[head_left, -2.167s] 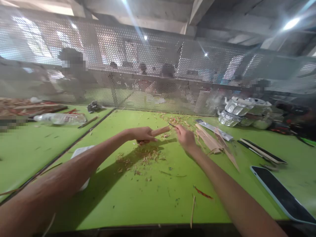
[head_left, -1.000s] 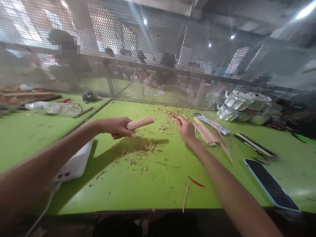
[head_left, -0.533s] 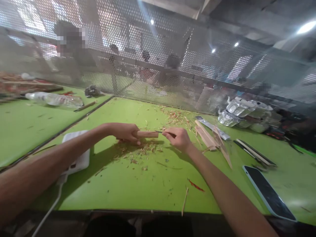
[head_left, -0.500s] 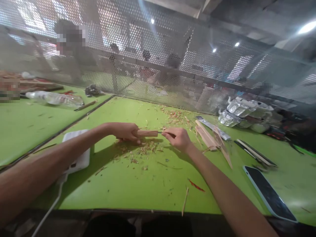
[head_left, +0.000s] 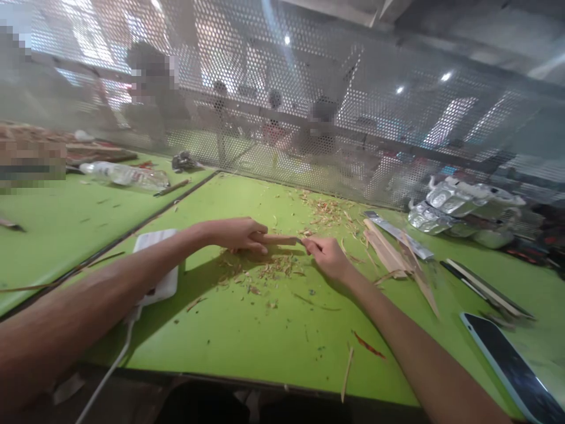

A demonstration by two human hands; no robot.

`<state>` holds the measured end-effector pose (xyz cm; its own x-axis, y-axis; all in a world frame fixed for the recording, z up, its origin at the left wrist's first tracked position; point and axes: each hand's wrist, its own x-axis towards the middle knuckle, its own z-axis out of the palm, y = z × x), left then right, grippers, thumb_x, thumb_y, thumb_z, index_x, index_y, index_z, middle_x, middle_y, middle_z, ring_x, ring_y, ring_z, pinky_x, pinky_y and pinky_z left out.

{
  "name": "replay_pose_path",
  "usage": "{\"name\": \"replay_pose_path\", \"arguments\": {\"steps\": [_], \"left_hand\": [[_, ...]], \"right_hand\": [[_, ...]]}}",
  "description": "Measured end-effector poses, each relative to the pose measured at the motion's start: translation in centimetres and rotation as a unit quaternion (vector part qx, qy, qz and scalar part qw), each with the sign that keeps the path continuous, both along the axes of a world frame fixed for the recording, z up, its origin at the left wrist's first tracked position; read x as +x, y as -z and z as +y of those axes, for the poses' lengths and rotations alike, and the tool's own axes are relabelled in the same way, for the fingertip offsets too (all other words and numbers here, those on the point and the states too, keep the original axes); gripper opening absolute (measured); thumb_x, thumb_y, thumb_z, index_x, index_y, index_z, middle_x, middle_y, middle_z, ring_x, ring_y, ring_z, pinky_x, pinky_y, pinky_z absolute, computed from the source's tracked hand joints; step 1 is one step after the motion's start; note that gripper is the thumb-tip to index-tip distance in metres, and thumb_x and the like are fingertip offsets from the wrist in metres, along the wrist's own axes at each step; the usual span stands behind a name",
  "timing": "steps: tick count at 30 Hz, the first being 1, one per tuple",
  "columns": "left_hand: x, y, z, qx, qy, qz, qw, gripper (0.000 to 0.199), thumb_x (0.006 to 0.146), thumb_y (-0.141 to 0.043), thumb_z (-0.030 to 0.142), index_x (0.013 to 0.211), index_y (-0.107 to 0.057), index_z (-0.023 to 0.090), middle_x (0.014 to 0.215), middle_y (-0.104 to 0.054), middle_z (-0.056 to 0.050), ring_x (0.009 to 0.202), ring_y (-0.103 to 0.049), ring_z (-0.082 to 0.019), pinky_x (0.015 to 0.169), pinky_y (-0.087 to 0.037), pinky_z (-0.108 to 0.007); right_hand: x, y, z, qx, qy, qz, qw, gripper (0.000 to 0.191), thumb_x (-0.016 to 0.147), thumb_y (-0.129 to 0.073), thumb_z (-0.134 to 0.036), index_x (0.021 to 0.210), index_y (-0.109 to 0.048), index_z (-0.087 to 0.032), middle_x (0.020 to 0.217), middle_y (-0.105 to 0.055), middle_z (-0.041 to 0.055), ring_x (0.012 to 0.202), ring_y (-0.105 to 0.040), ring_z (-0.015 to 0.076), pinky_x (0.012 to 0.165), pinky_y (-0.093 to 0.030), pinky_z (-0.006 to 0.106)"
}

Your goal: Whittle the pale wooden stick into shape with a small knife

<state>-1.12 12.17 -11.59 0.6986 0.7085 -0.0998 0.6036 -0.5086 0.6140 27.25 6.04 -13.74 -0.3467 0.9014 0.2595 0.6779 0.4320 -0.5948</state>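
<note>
My left hand [head_left: 245,234] is closed round a short wooden piece [head_left: 280,239], which points to the right just above the green table [head_left: 247,347]. Facing it, my right hand [head_left: 324,254] pinches a thin dark blade [head_left: 300,241], and the blade's tip meets the right end of the wood. Most of the tool is hidden in my right fingers. Wood shavings [head_left: 276,268] lie scattered on the table below both hands, with a further pile [head_left: 329,212] behind them.
A white power strip [head_left: 163,282] with a cable sits under my left forearm. To the right are wood strips [head_left: 386,250], a ruler [head_left: 404,235], a phone [head_left: 507,365] and foil-like silvery packages [head_left: 454,206]. A plastic bottle [head_left: 126,175] lies at left. People show behind the perforated screen [head_left: 265,135].
The whole view has shifted, so table objects appear farther right. The wooden piece is turned slightly, and the blade now meets its end at a steeper angle. Both hands keep their hold.
</note>
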Motion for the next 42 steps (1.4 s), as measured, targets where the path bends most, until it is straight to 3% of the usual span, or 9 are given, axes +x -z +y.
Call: {"name": "replay_pose_path", "arguments": {"steps": [6,11,17,22,25,30,34,38,42], "left_hand": [[-0.5,-0.3,0.4,-0.002,0.004,-0.016,1.000,0.028,0.090,-0.067,0.045,0.094,-0.070,0.017,0.075,-0.072,-0.005,0.056,-0.063,-0.014,0.051,-0.044,-0.024],[-1.0,-0.5,0.9,0.009,-0.041,-0.156,0.987,0.028,0.088,-0.071,0.041,0.098,-0.068,0.015,0.078,-0.074,-0.007,0.051,-0.061,-0.010,0.043,-0.043,-0.020],[-0.9,-0.2,1.6,0.077,-0.151,-0.313,0.935,0.022,0.089,-0.072,0.035,0.082,-0.067,0.015,0.058,-0.067,-0.003,0.042,-0.057,-0.009,0.038,-0.040,-0.018],[-0.5,-0.1,1.6,0.156,-0.196,-0.419,0.873,0.022,0.087,-0.075,0.035,0.084,-0.063,0.017,0.060,-0.061,0.002,0.046,-0.058,-0.008,0.041,-0.045,-0.017],[-0.3,-0.4,1.5,0.187,-0.198,-0.440,0.855,0.022,0.084,-0.078,0.034,0.088,-0.062,0.018,0.063,-0.061,0.003,0.052,-0.058,-0.008,0.046,-0.046,-0.018],[-0.1,-1.1,0.9,0.141,-0.179,-0.428,0.875,0.020,0.082,-0.077,0.030,0.091,-0.065,0.018,0.071,-0.067,0.000,0.055,-0.059,-0.010,0.046,-0.045,-0.020],[0.1,-1.1,0.3,0.112,-0.156,-0.394,0.899,0.020,0.084,-0.074,0.035,0.079,-0.067,0.017,0.064,-0.064,-0.001,0.053,-0.057,-0.010,0.045,-0.042,-0.021],[0.2,-1.2,0.1,0.127,-0.151,-0.398,0.896,0.024,0.083,-0.075,0.036,0.071,-0.068,0.017,0.064,-0.065,-0.002,0.056,-0.056,-0.011,0.049,-0.042,-0.022],[0.3,-2.5,0.2,0.144,-0.151,-0.431,0.878,0.025,0.083,-0.076,0.038,0.071,-0.069,0.017,0.064,-0.065,-0.002,0.058,-0.056,-0.011,0.051,-0.043,-0.022]], "right_hand": [[0.2,0.2,0.4,0.015,-0.009,-0.031,0.999,0.046,0.102,-0.047,-0.052,0.091,-0.074,-0.016,0.069,-0.065,0.0022,0.058,-0.051,0.0152,0.057,-0.034,0.027],[0.7,0.5,0.8,0.035,-0.012,-0.028,0.999,0.041,0.101,-0.051,-0.049,0.100,-0.078,-0.018,0.079,-0.074,0.0048,0.065,-0.058,0.0171,0.062,-0.038,0.028],[0.5,0.2,0.5,0.033,-0.024,-0.086,0.995,0.035,0.102,-0.053,-0.040,0.100,-0.078,-0.017,0.090,-0.078,0.0072,0.074,-0.063,0.0178,0.069,-0.041,0.029],[-0.4,-0.1,0.1,-0.006,-0.031,-0.162,0.986,0.040,0.105,-0.048,-0.043,0.102,-0.076,-0.015,0.083,-0.076,0.0076,0.068,-0.061,0.0165,0.065,-0.039,0.028],[-0.8,0.0,0.0,0.010,-0.039,-0.176,0.984,0.036,0.106,-0.047,-0.039,0.107,-0.075,-0.015,0.088,-0.077,0.0077,0.072,-0.063,0.0169,0.067,-0.041,0.028],[-1.4,0.2,-0.2,0.055,-0.059,-0.191,0.978,0.033,0.106,-0.047,-0.036,0.111,-0.074,-0.017,0.091,-0.079,0.0071,0.073,-0.067,0.0179,0.070,-0.044,0.028],[-1.6,0.4,-0.2,0.079,-0.069,-0.197,0.975,0.031,0.105,-0.049,-0.033,0.113,-0.075,-0.017,0.098,-0.079,0.0081,0.079,-0.069,0.0192,0.071,-0.046,0.029],[-1.6,0.3,-0.2,0.090,-0.069,-0.160,0.981,0.027,0.102,-0.054,-0.030,0.108,-0.077,-0.018,0.105,-0.079,0.0090,0.089,-0.071,0.0214,0.078,-0.049,0.031],[-2.2,0.2,-0.4,0.044,-0.065,-0.105,0.991,0.023,0.098,-0.057,-0.026,0.103,-0.078,-0.019,0.101,-0.079,0.0069,0.089,-0.070,0.0218,0.082,-0.051,0.034]]}}
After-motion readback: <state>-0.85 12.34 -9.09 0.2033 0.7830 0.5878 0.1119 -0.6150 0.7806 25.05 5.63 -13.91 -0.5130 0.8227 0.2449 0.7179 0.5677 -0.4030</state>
